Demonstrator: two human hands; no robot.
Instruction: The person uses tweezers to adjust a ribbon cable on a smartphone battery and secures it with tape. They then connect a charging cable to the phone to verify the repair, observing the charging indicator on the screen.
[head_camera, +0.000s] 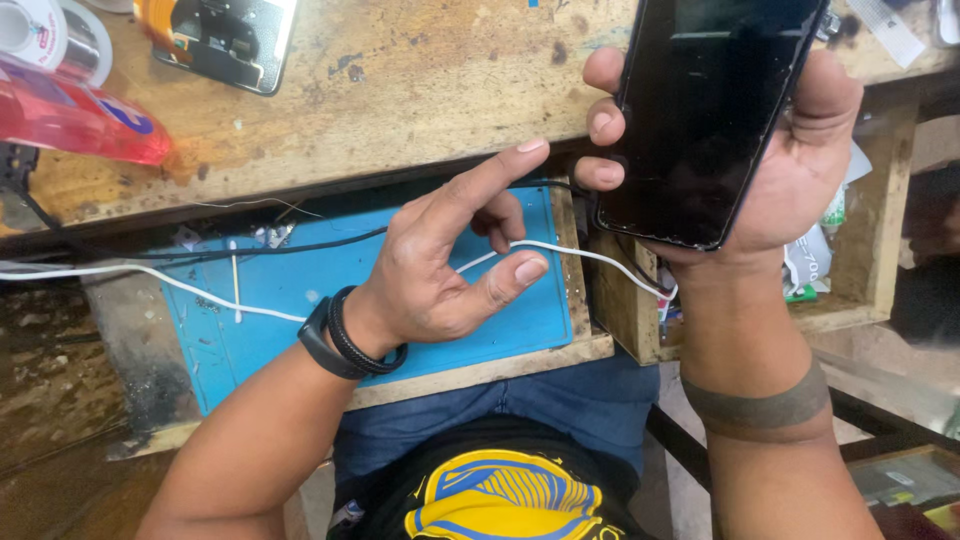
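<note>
While cradling phone (705, 110), right grip (790, 170) upright.

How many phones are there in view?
2. One dark phone is held in the right hand, above the bench edge. A second phone lies on the wooden bench at the top left, cut off by the frame. Others may lie out of view.

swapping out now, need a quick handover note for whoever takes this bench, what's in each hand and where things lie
Right hand: grips the black glass-fronted phone, screen dark, held over the worn wooden bench.
Left hand: empty, fingers spread above the blue rubber mat; thin white cable runs beneath it.
Done: phone lifted.
Left: cable end hidden, so whether it is plugged in cannot be told.
</note>
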